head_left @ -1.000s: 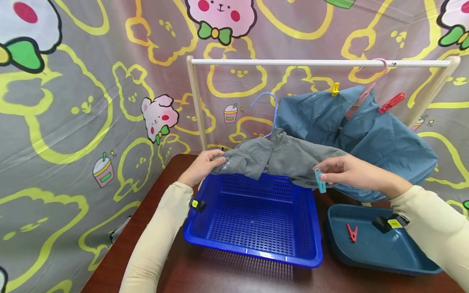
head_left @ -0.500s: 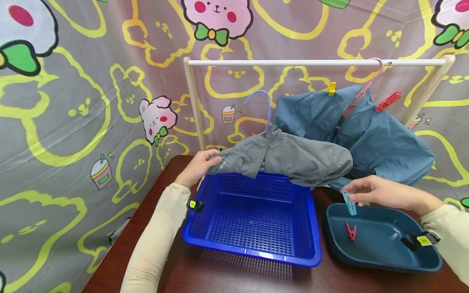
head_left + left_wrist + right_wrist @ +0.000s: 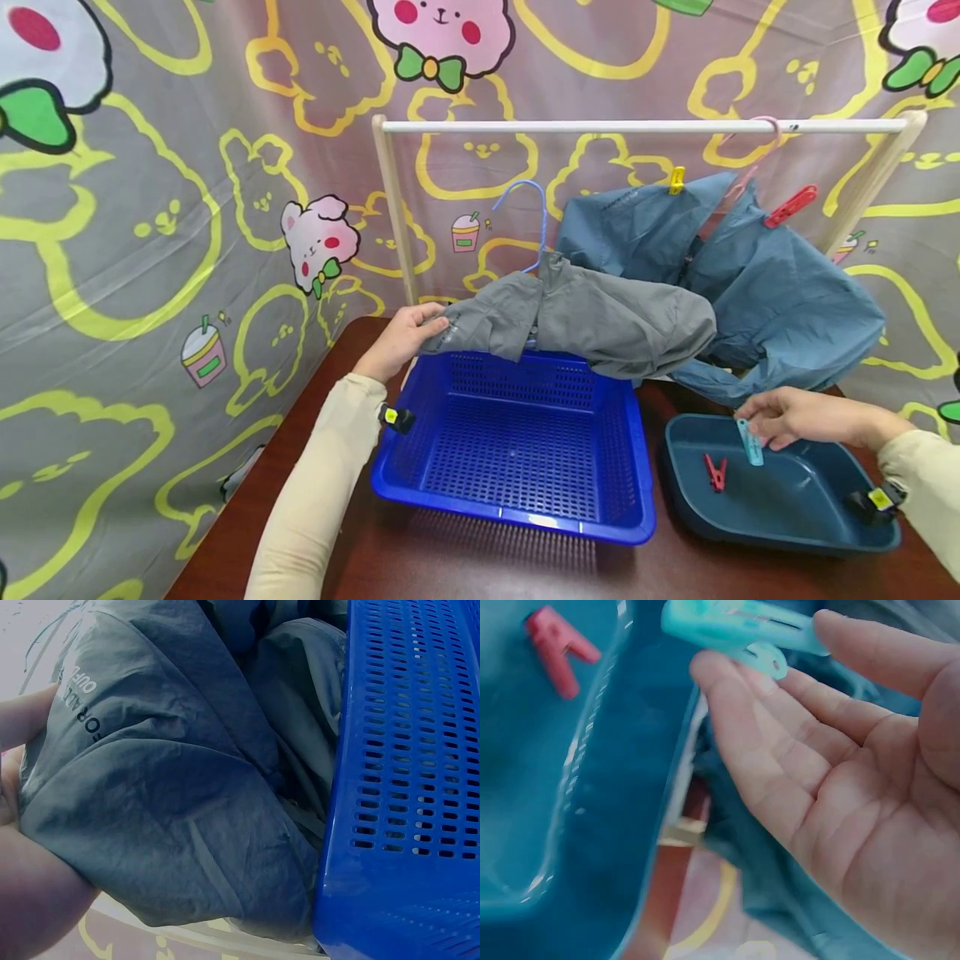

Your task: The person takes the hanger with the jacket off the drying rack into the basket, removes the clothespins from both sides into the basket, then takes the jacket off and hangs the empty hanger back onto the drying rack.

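My left hand (image 3: 402, 342) pinches one shoulder end of a grey jacket (image 3: 622, 321), thumb in front and fingers hidden behind the cloth. The jacket drapes over a blue wire hanger (image 3: 543, 218) and sags onto the back rim of a blue plastic basket (image 3: 517, 517). In the left wrist view the grey cloth (image 3: 165, 802) shows printed letters. Over the back edge of a teal tub (image 3: 675, 492), my right hand (image 3: 813, 417) holds a light-blue clothes peg (image 3: 742, 622) between thumb and fingertips. A red clothes peg (image 3: 715, 473) lies in the tub.
A white rail (image 3: 465, 127) on wooden posts stands behind. From it hangs a blue jacket (image 3: 810, 287) on a pink hanger (image 3: 772, 137), with a yellow peg (image 3: 677, 180) and a red peg (image 3: 791, 206). Patterned cloth covers the walls around the brown table (image 3: 420, 567).
My right hand has moved away from the grey jacket, right and down to the teal tub, carrying the light-blue clothes peg. My left hand keeps its hold on the jacket.
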Action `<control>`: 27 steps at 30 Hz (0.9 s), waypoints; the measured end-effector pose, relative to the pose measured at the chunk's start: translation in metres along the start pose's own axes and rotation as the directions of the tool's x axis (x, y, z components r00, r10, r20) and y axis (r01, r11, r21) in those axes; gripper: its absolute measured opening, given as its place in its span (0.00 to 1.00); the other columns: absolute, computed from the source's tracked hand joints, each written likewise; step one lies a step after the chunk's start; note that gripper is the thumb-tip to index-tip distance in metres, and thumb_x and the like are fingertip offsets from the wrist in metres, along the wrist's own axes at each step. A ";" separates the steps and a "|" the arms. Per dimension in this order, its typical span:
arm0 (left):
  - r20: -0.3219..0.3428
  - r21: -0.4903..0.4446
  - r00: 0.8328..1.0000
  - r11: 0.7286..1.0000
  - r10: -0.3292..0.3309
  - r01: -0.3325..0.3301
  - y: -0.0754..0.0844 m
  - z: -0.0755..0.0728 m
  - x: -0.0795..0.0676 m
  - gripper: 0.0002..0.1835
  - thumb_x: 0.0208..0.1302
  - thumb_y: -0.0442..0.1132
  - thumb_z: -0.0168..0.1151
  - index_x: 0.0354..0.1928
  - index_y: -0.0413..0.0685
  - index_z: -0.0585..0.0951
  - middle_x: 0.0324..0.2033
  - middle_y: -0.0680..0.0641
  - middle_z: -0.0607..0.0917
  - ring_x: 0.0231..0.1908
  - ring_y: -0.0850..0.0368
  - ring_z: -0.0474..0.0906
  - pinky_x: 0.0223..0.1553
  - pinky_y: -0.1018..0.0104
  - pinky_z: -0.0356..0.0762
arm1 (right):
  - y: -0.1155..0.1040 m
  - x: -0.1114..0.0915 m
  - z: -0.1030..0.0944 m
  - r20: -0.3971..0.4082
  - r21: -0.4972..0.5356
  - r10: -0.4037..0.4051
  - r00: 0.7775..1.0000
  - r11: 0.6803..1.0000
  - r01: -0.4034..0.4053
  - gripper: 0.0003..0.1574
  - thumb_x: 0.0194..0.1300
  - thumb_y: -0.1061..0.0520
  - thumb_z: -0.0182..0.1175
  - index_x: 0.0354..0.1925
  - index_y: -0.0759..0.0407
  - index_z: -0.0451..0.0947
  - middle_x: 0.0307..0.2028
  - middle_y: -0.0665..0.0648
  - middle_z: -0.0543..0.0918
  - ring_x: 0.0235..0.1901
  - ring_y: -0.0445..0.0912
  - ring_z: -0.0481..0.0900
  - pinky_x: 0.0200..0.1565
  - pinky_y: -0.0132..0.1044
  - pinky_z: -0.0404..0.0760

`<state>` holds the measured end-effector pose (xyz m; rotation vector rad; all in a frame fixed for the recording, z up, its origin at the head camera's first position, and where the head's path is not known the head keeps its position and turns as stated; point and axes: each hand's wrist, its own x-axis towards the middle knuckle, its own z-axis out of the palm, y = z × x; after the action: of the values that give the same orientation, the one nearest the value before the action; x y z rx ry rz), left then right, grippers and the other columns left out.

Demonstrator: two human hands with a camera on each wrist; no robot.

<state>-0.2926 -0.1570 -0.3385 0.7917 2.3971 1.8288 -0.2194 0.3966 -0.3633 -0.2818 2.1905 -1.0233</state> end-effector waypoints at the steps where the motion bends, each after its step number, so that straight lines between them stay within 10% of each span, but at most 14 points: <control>1: -0.002 -0.002 1.000 1.000 0.000 0.000 -0.004 -0.001 0.001 0.11 0.70 0.30 0.51 0.46 0.26 0.76 0.35 0.51 0.80 0.35 0.62 0.74 0.39 0.70 0.71 | 0.003 0.001 0.000 -0.012 -0.002 0.028 1.000 1.000 -0.028 0.29 0.69 0.61 0.53 0.57 0.84 0.61 0.47 0.64 0.78 0.44 0.54 0.78 0.45 0.48 0.78; 27: 0.000 0.013 1.000 1.000 0.006 -0.006 -0.011 0.001 0.006 0.10 0.70 0.28 0.50 0.46 0.25 0.75 0.31 0.52 0.77 0.34 0.62 0.71 0.39 0.70 0.69 | 0.045 0.036 0.012 0.024 -0.129 0.200 0.979 0.972 -0.196 0.16 0.65 0.66 0.52 0.49 0.75 0.72 0.42 0.66 0.80 0.42 0.58 0.80 0.43 0.54 0.77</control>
<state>-0.3018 -0.1558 -0.3467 0.8007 2.4118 1.8171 -0.2339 0.4028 -0.4205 -0.1338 2.2027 -0.7661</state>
